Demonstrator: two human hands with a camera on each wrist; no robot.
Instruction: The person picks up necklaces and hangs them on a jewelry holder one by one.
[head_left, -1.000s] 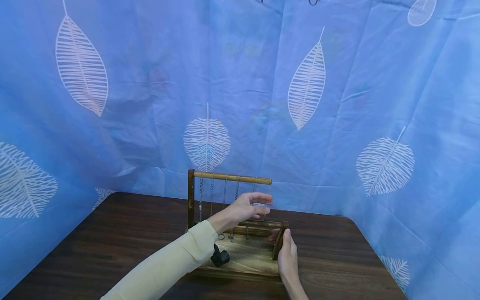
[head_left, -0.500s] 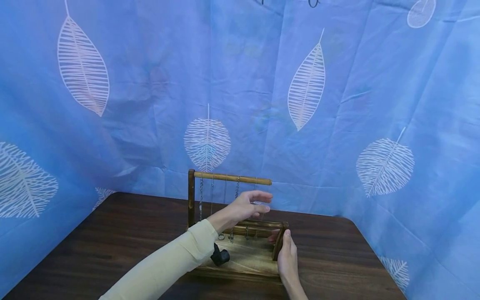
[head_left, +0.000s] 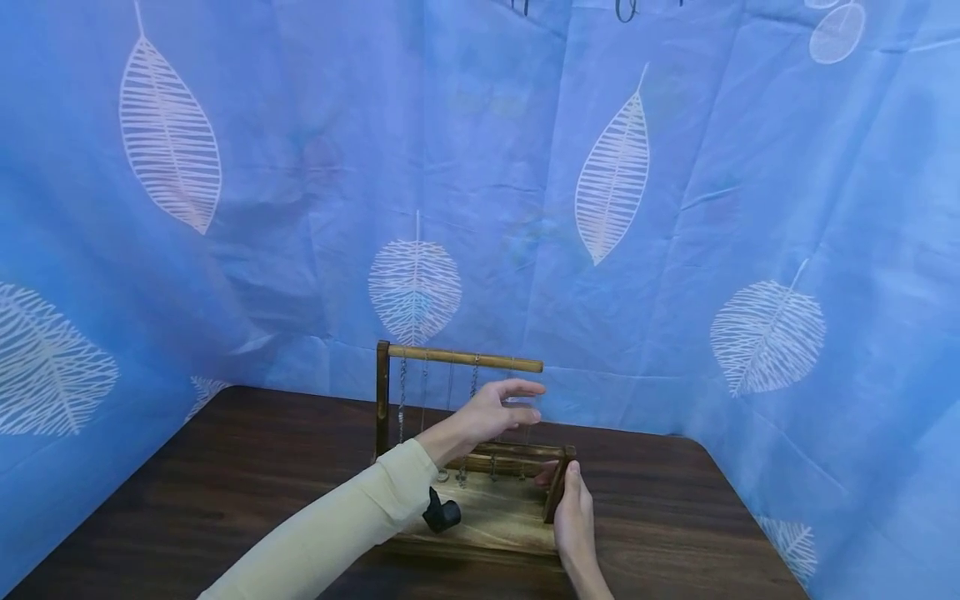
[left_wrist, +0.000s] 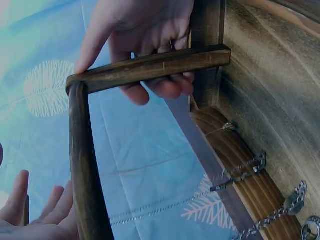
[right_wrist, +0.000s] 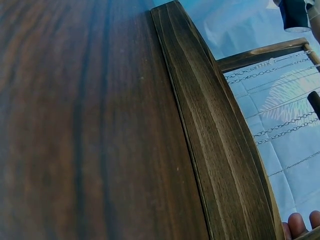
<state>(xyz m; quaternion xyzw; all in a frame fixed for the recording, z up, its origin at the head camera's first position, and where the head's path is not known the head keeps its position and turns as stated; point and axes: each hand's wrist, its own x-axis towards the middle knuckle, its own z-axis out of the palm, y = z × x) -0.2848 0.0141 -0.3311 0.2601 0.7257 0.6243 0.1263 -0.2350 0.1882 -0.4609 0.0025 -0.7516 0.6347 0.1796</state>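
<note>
A wooden jewellery stand [head_left: 472, 357] has an upper bar, a lower bar and a pale base. Several silvery necklaces [head_left: 402, 392] hang from the upper bar and pass behind the lower one. My right hand [head_left: 576, 515] grips the short right-hand post [left_wrist: 150, 68], thumb in front and fingertips behind. In front of the chains, above the lower bar, reaches my left hand [head_left: 495, 410], its fingers extended and parted with nothing visible between them. In the left wrist view, small pendants [left_wrist: 230, 126] lie against the wood near the post.
The stand's base [head_left: 495, 518] rests on a dark wooden table [head_left: 285, 467]. A blue curtain [head_left: 495, 167] with white leaf prints hangs behind it. A black wrist camera [head_left: 441, 513] sits below my left wrist.
A small pendant below the lower bar, near the right post, is now plainer and farther right. Both hands keep nearly the same place, and the head view has tilted up slightly.
</note>
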